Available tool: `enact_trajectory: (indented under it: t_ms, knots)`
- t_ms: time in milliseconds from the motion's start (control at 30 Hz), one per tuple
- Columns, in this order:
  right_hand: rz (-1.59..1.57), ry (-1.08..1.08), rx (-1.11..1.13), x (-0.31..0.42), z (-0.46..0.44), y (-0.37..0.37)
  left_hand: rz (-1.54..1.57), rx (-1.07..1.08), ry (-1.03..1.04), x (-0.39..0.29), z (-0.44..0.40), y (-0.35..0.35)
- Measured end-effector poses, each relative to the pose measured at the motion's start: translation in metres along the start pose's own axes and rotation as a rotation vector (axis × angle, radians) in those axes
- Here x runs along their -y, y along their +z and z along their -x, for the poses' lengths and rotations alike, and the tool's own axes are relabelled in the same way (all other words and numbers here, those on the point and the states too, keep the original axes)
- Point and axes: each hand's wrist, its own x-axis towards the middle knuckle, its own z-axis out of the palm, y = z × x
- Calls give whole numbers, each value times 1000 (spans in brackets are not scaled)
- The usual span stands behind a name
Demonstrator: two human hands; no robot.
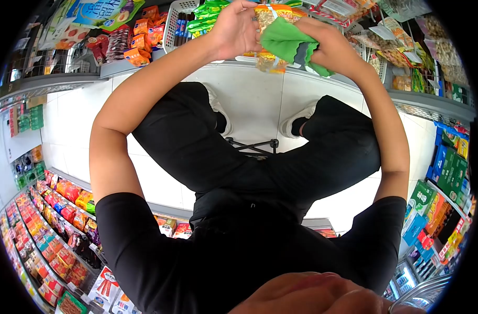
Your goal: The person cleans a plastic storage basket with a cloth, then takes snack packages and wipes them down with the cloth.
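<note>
My right hand (333, 47) is closed on a green cloth (285, 41) with a dark grey patch near its lower edge. The cloth hangs in front of an orange-and-yellow snack packet (273, 13), hiding its middle. To the left of the packet is my left hand (234, 31), palm turned toward the cloth and fingers apart. Its fingertips lie close to the packet's edge; whether they touch it is unclear. Both hands are at the front edge of a shelf full of snacks.
A white basket (172, 23) and green packets (202, 26) stand left of the hands. Orange packets (139, 42) lie farther left. Snack shelves (66, 209) fill the lower left, boxed goods (448, 172) the right. My legs (181, 141) are spread below, over white floor tiles (254, 94).
</note>
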Motion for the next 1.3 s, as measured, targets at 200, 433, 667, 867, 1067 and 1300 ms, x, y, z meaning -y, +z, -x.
enact_trajectory:
  t_ms: [200,433,667,867,1067,1300]
  knots:
    - [-19,-29,-7,10,0,6,49,50,24,3,-6,-14]
    - [-19,-35,11,4,-4,3,49,-2,-20,5,-3,-9]
    - [24,-8,-32,-4,5,12,6,59,-13,1,-2,-9]
    - [-342,205,155,-13,8,10,-21,79,-33,1,-1,-14]
    - [-653,330,151,-4,6,13,-35,157,-31,2,-9,-26]
    - [-715,435,105,0,1,16,-27,-22,-37,1,-8,-17]
